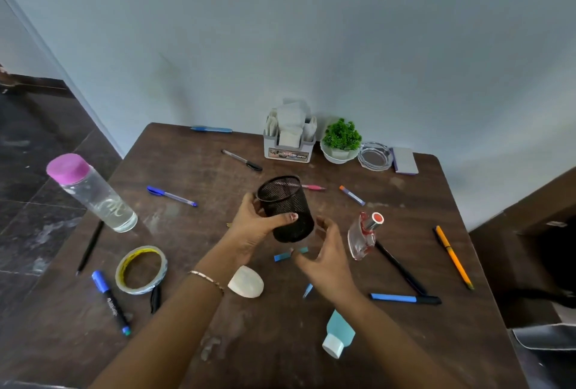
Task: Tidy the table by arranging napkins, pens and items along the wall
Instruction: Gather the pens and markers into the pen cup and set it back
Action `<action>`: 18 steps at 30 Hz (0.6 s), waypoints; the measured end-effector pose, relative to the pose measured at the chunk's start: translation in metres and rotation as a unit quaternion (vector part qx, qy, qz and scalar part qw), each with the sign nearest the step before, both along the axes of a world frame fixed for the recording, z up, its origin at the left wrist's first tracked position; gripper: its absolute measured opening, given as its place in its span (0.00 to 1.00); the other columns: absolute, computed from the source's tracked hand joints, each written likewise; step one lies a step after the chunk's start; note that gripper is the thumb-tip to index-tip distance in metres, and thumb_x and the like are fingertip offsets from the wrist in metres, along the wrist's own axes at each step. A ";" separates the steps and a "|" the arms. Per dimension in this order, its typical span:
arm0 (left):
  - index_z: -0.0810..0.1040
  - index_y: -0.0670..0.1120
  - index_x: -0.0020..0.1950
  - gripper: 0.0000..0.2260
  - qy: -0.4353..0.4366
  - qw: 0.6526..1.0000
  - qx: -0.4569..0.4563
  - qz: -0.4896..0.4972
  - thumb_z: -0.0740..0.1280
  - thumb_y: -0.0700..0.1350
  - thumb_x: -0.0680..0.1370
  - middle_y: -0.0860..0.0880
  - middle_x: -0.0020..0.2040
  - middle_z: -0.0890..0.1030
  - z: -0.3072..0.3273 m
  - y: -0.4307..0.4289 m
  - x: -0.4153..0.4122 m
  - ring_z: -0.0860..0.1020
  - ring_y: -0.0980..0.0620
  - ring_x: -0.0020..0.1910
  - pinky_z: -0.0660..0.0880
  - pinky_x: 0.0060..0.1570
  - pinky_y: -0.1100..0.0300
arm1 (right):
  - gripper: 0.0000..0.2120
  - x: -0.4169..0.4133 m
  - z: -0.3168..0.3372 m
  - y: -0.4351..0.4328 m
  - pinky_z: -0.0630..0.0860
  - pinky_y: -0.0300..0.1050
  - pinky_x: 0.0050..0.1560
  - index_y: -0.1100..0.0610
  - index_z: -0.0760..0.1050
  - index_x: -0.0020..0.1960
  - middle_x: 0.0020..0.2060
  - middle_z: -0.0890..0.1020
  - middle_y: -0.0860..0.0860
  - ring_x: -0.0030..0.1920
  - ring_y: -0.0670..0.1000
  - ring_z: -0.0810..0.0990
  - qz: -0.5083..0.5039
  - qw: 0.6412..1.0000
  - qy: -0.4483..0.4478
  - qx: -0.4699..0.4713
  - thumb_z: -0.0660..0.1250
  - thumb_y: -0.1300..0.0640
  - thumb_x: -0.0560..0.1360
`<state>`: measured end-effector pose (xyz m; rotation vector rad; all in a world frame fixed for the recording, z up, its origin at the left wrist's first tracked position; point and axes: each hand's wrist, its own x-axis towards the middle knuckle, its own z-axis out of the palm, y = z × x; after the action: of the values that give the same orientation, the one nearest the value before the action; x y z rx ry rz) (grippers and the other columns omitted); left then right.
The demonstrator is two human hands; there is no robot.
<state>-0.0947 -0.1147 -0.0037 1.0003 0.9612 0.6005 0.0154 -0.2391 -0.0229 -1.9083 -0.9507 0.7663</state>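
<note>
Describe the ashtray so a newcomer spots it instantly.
Follow the far edge of the table along the wall. Right of the napkin holder and the potted plant sits a round glass ashtray, a grey pad beside it. Unlike those neighbours, it is transparent.

Dark wood-grain table (405,201), matt and badly scuffed, with pale worn patches showing through. The mesh cup (286,201) is black wire mesh, dull and see-through. The water bottle (96,198) is clear smooth plastic under a matt pink cap. The tape roll (140,289) gleams, glossy film over a yellowish core. The perfume bottle (361,239) looks like glass, clear and shiny, with a bright metal collar. By the wall sit a glossy glass ashtray (374,158), a grey plastic napkin holder (288,151) and soft white paper napkins (291,120). The teal bottle (338,334) is smooth plastic. A thin metal bracelet (207,279) glints.
</note>
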 end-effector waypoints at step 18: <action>0.64 0.48 0.68 0.42 0.184 0.951 0.217 -0.124 0.82 0.42 0.59 0.50 0.63 0.76 -0.066 0.035 0.084 0.73 0.52 0.63 0.71 0.64 0.55 | 0.21 0.039 -0.027 0.003 0.74 0.50 0.62 0.49 0.66 0.64 0.59 0.72 0.47 0.60 0.46 0.73 -0.016 0.993 0.046 -0.110 0.68 0.50 0.73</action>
<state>-0.0103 -0.0802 -0.0698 1.6441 1.0267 0.4262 0.0543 -0.2359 -0.0495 -2.0524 -0.8038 0.9644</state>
